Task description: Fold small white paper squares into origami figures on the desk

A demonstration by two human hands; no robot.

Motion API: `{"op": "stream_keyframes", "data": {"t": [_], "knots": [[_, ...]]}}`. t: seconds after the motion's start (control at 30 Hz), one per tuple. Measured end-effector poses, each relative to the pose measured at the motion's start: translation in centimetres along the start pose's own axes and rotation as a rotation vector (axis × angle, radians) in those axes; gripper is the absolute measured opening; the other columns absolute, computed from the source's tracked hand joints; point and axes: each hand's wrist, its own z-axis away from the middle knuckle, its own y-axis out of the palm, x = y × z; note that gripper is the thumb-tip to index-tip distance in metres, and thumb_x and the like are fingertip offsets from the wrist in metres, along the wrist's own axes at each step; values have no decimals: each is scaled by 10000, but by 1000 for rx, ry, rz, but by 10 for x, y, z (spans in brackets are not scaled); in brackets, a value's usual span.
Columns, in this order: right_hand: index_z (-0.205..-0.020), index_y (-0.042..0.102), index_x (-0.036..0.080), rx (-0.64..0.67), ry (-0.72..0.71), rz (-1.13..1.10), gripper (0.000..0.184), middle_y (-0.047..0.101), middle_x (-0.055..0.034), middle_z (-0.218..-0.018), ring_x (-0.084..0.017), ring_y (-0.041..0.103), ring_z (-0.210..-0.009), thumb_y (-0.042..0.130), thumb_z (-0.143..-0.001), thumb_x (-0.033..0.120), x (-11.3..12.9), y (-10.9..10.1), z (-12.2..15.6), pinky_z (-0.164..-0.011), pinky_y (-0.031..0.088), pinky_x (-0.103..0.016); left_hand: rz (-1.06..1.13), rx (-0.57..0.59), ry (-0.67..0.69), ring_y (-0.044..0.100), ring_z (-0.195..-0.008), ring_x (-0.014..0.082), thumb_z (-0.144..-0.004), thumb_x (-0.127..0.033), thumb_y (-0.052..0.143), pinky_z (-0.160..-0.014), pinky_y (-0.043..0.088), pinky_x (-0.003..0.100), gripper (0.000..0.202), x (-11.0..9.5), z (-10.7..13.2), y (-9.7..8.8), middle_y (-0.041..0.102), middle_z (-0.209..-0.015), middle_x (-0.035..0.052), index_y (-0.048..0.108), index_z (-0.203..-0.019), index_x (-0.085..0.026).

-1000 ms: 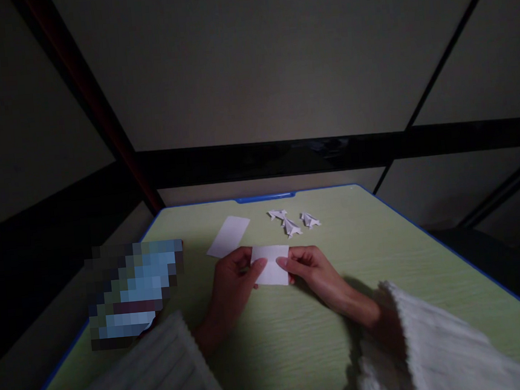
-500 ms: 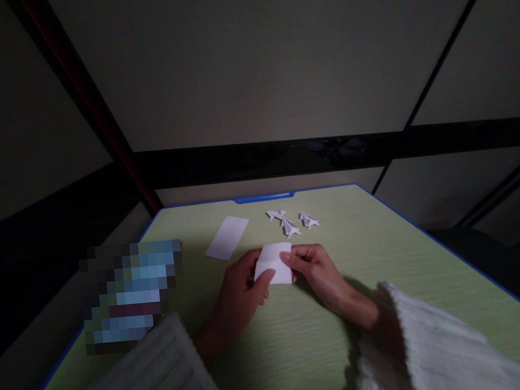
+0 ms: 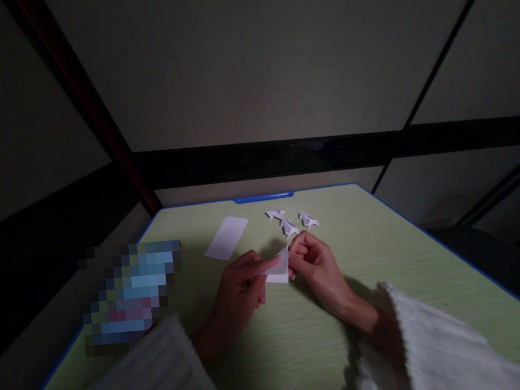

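Holding small white folded paper piece [image 3: 278,278] w/ both hands, over middle of pale green wood-grain tabletop w/ blue edging [image 3: 433,301], well in from L and R edges. Can't tell whether piece touches surface or is just above it.

L hand [image 3: 242,286]: mostly closed, index finger straight & laid across paper, other fingers curled; underside grip hidden. R hand [image 3: 314,266]: part-curled, thumb & fingers pinching paper's R side nr its far corner; exact contact partly hidden.

Step, my read: a slanted fold being set. Greyer flap lies at a diagonal under L index, pointed end at R fingers; paler strip shows along near side. Crease prob. not pressed sharp yet. Next move calls for: flap corner lined up w/ paper's edge, R pinch kept firm so nothing slips, then L index run along slant. Risk, I'd guess: skewed crease if layers shift.

Other items: flat white paper sheet [image 3: 227,238] toward tabletop's far L corner, beyond L hand, lying at a slant, apart from it. Three small folded white paper figures, pointed, nr middle of far edge: L one [image 3: 274,214] and middle one [image 3: 289,226] close tog., R one [image 3: 308,219] a little apart, beyond R hand. Pixelated bluish item [image 3: 136,291] along L edge, can't ID.
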Motion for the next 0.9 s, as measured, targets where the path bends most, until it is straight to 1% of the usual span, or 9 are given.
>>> {"op": "stream_keyframes", "data": {"t": [0.07,0.2,0.3,0.4,0.47,0.57,0.63,0.8,0.9], "knots": [[-618,502,151,57,16,3,124,488,47,-508,-60,442,-445,570,-678,236,0,0,1,-428,348,-175,-4,-40,19,394,-347,-6,-676,-72,417,-308,307,113,362,0,0,0,380,-596,-51,642,-903,-243],[-599,548,134,148,57,65,227,484,15,-559,-82,432,-520,522,-714,328,-1,1,2,-479,344,-205,-29,-92,37,392,-350,-3,-658,-60,426,-314,304,119,360,0,-2,0,385,-591,-51,659,-863,-243],[-570,543,130,127,80,174,217,436,39,-490,-67,372,-466,565,-685,312,-1,1,3,-458,284,-203,-71,-111,15,370,-344,4,-630,-46,429,-313,286,122,358,-2,-2,0,394,-545,-56,673,-826,-220],[-504,507,135,89,43,183,254,429,40,-498,-66,368,-477,560,-695,294,0,1,2,-477,273,-206,-76,-138,-89,346,-317,10,-608,-45,439,-306,281,126,373,-3,-1,1,437,-481,-70,656,-872,-192],[-478,491,137,80,2,160,262,469,23,-568,-77,417,-545,569,-690,270,2,1,1,-527,302,-208,-41,-171,-178,371,-303,24,-597,-54,450,-310,311,133,371,-4,-1,2,467,-441,-78,636,-899,-161],[-486,502,139,68,-38,119,228,524,-6,-725,-107,477,-705,574,-684,226,4,2,0,-638,333,-217,-23,-217,-260,431,-304,48,-580,-68,468,-326,356,147,263,-4,-1,3,495,-406,-71,637,-774,-122],[-489,503,143,57,-41,100,216,531,-11,-759,-113,478,-738,566,-686,205,5,2,-1,-667,333,-221,-62,-221,-278,446,-304,53,-575,-76,473,-322,357,148,196,-6,-1,3,507,-406,-61,633,-680,-121],[-516,516,154,50,8,91,203,500,16,-627,-94,433,-600,541,-705,223,3,2,0,-588,320,-218,-175,-191,-249,442,-291,51,-579,-97,487,-304,328,140,138,-10,-1,5,492,-397,-60,618,-577,-139],[-530,548,155,40,28,117,195,528,7,-695,-98,450,-635,540,-705,242,2,2,0,-625,327,-228,-263,-198,-220,434,-280,51,-606,-132,492,-297,309,135,124,-11,0,5,478,-377,-61,580,-520,-145]]}}
